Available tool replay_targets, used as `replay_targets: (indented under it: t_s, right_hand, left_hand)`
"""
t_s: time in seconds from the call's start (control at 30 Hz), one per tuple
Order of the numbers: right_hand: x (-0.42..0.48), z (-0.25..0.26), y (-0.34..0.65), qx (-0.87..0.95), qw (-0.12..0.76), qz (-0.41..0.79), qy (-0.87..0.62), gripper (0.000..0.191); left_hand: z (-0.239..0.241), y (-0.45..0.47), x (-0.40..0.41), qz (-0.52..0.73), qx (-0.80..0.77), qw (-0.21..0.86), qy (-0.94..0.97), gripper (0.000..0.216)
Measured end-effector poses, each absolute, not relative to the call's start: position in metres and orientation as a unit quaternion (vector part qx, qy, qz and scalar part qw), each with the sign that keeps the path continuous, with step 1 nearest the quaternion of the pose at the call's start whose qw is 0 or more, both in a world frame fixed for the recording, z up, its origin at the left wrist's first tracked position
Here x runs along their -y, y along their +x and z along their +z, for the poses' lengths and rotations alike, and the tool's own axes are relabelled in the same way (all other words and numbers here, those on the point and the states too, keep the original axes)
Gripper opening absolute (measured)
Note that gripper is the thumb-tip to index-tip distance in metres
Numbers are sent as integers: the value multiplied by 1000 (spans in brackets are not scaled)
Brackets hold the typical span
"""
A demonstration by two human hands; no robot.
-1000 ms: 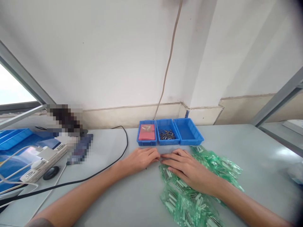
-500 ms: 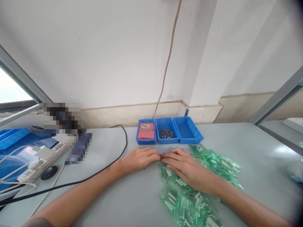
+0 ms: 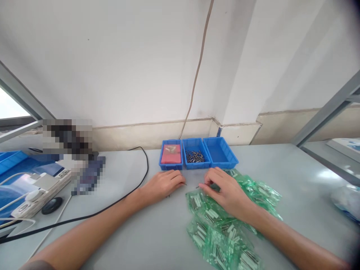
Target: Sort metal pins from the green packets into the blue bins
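My left hand (image 3: pixel 163 184) rests on the grey table (image 3: pixel 157 232) with its fingertips pinched on a thin metal pin that sticks out to the right. My right hand (image 3: pixel 226 191) lies over a heap of green plastic bags (image 3: pixel 222 228) of small parts, its fingers pinched on another thin pin pointing left. The two hands are a short gap apart. Just beyond them stand three small blue bins: one with a red packet (image 3: pixel 170 154), one with several dark pins (image 3: pixel 194 155), and an empty one (image 3: pixel 220 152).
A black cable (image 3: pixel 112 204) curves over the table on the left. A white power strip (image 3: pixel 42 189) with plugs, a round black object (image 3: pixel 51 205) and a blue tray (image 3: pixel 11 159) lie at far left. A clear bag (image 3: pixel 347 198) sits at the right edge.
My hands were touching at the fingertips and have drawn apart, each now with a thin pin. The view has shifted slightly to the right.
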State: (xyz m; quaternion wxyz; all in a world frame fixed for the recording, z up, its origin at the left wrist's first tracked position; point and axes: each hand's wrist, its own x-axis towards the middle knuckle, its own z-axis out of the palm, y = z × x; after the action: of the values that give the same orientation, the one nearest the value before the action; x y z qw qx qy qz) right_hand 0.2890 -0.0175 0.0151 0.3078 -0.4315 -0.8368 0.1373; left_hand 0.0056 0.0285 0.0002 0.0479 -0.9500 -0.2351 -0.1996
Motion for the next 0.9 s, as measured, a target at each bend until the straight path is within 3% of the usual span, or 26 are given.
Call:
replay_targets:
  t_s: [0.17, 0.37, 0.9]
  right_hand:
    - [18, 17, 293, 777, 342, 199, -490, 29]
    - [18, 20, 292, 756, 356, 234, -497, 5]
    - [17, 8, 293, 725, 408, 273, -483, 9]
  left_hand:
    - [-1, 6, -30, -201, 238, 45, -949, 23]
    - [-3, 3, -31, -200, 256, 49, -944, 26]
    - [-9, 5, -31, -146, 306, 179, -924, 28]
